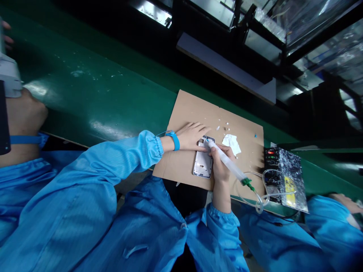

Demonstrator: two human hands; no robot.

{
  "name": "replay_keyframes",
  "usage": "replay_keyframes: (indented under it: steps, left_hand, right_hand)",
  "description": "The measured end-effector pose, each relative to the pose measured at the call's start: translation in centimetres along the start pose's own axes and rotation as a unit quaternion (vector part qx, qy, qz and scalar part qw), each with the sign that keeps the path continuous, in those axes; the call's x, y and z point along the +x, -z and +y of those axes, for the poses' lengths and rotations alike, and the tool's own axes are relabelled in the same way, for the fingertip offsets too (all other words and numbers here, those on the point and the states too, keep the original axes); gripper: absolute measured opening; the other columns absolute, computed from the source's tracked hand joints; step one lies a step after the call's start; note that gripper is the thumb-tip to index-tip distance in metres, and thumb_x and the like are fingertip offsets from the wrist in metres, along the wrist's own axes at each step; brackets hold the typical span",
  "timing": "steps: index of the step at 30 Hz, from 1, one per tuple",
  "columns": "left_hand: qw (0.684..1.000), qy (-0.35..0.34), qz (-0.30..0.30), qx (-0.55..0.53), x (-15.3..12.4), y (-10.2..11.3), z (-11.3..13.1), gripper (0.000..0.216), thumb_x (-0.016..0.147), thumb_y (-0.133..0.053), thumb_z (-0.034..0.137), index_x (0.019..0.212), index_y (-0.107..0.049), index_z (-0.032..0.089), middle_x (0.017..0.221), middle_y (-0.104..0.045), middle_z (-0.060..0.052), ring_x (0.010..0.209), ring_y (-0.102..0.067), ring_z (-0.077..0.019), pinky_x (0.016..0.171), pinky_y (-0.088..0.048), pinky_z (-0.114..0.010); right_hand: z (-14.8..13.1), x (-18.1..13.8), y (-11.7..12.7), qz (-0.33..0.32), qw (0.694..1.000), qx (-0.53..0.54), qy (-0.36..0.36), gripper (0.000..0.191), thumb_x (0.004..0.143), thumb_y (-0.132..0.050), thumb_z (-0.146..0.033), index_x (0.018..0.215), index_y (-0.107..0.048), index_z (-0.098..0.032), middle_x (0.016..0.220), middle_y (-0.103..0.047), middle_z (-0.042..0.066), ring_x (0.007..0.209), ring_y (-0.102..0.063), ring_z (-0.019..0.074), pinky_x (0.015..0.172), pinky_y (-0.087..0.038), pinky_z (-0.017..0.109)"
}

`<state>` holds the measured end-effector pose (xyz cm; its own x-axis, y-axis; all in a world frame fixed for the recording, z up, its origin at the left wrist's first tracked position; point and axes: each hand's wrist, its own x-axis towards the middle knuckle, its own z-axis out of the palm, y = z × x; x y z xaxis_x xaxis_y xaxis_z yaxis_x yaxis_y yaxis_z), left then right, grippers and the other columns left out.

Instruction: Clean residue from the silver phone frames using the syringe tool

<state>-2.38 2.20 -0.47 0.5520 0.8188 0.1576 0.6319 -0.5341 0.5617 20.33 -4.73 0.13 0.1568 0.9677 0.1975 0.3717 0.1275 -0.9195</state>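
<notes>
A phone frame [203,166] with a pale metal inner face lies on a sheet of cardboard [181,166]. My left hand [189,136] rests flat at its upper left, fingers stretched out and thumb across the frame. A blue band circles the left wrist. In my right hand [222,165] is a translucent glue syringe [233,167], tilted, its thin blue tip pointing down at the frame's upper end. Whether the tip touches the frame I cannot tell. A green cap closes the syringe's rear end, and a clear tube [265,185] runs from it.
To the right stands a glue dispenser box [287,166] with lit displays. A crumpled white wipe [231,142] and small scraps lie on the cardboard. Co-workers in blue sleeves sit on both sides along the green table [113,98]. A shelf ledge [227,66] runs behind.
</notes>
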Motion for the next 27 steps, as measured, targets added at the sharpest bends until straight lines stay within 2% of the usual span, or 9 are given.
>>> replay_keyframes:
  steps: [7, 14, 20, 24, 27]
  left_hand:
    - [1.0, 0.002, -0.005, 0.008, 0.08, -0.05, 0.11, 0.095, 0.109, -0.08, 0.074, 0.179, -0.054, 0.016, 0.175, -0.068, -0.023, 0.163, -0.059, -0.0438, 0.135, -0.046, -0.056]
    - [1.0, -0.001, 0.008, 0.012, 0.11, -0.36, 0.01, 0.094, 0.109, -0.079, 0.076, 0.179, -0.055, 0.018, 0.172, -0.069, -0.021, 0.161, -0.06, -0.0431, 0.134, -0.047, -0.055]
    - [1.0, -0.001, 0.009, 0.009, 0.09, -0.4, -0.04, 0.094, 0.108, -0.08, 0.075, 0.179, -0.056, 0.017, 0.172, -0.07, -0.022, 0.161, -0.061, -0.0433, 0.134, -0.047, -0.055]
    - [1.0, -0.006, 0.018, 0.004, 0.03, -0.5, -0.21, 0.091, 0.109, -0.079, 0.075, 0.178, -0.056, 0.021, 0.172, -0.07, -0.021, 0.163, -0.06, -0.0439, 0.134, -0.048, -0.056]
    - [1.0, -0.004, 0.013, 0.002, -0.08, -0.54, -0.28, 0.093, 0.108, -0.08, 0.075, 0.18, -0.055, 0.022, 0.173, -0.07, -0.02, 0.164, -0.06, -0.0435, 0.135, -0.048, -0.057]
  right_hand:
    - [0.1, 0.05, 0.05, -0.003, 1.0, -0.01, 0.009, 0.055, 0.096, -0.093, -0.078, 0.107, -0.076, -0.026, 0.086, -0.078, 0.004, 0.08, -0.074, 0.0243, 0.078, -0.067, 0.043]
    - [0.56, 0.07, 0.25, -0.011, 1.0, -0.026, 0.003, 0.052, 0.098, -0.091, -0.077, 0.11, -0.077, -0.028, 0.097, -0.082, 0.007, 0.089, -0.078, 0.0272, 0.088, -0.071, 0.048]
    - [0.57, 0.12, 0.03, 0.002, 0.999, -0.031, -0.008, 0.058, 0.094, -0.091, -0.077, 0.112, -0.078, -0.024, 0.102, -0.084, 0.008, 0.094, -0.082, 0.0268, 0.094, -0.07, 0.049]
    - [0.14, 0.09, -0.11, 0.001, 1.0, -0.02, -0.012, 0.058, 0.093, -0.092, -0.078, 0.111, -0.077, -0.025, 0.097, -0.083, 0.006, 0.09, -0.081, 0.0264, 0.092, -0.071, 0.048]
    - [-0.3, -0.03, -0.2, 0.011, 1.0, 0.005, -0.025, 0.055, 0.092, -0.092, -0.077, 0.107, -0.075, -0.027, 0.088, -0.081, 0.004, 0.081, -0.077, 0.0251, 0.083, -0.069, 0.045]
